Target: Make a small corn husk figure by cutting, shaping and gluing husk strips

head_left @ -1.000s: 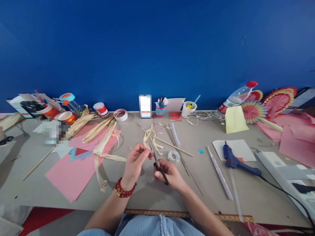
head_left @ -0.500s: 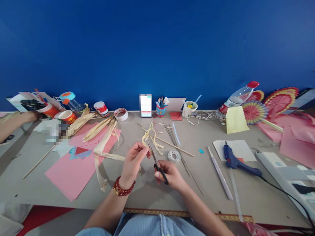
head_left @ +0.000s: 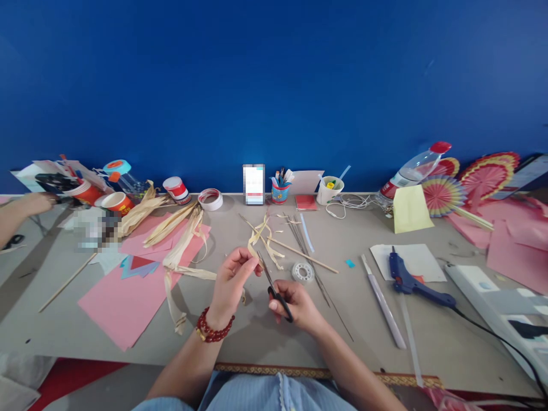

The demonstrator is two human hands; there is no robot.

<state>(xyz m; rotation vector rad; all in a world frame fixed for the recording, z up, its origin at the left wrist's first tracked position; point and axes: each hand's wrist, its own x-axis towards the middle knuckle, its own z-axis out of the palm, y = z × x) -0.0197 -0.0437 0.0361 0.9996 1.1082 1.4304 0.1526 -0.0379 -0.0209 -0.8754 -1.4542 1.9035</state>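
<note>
1. Plainly, we see the grey table (head_left: 265, 345) beneath both hands, with pink paper (head_left: 128, 311) left of our left hand (head_left: 231, 278).
2. That hand's fingers are pinched closed beside pale strips (head_left: 269, 242) (whether they grip one, we cannot tell).
3. Our right hand (head_left: 296, 305) grips scissors (head_left: 272, 288), blades toward our left fingertips.
4. Just beyond our right hand lies a tape roll (head_left: 295, 271).

The single head view looks from the wearer's head, above the near edge of the bench (head_left: 278, 351), forward and down. It is wide: the blue wall (head_left: 274, 85) behind the bench's far edge fills the upper part, and the blue shirt (head_left: 278, 394) enters at bottom centre. The left hand (head_left: 233, 277) and right hand (head_left: 295, 302) lie nearer the camera than the far edge, just below the picture's middle.
</note>
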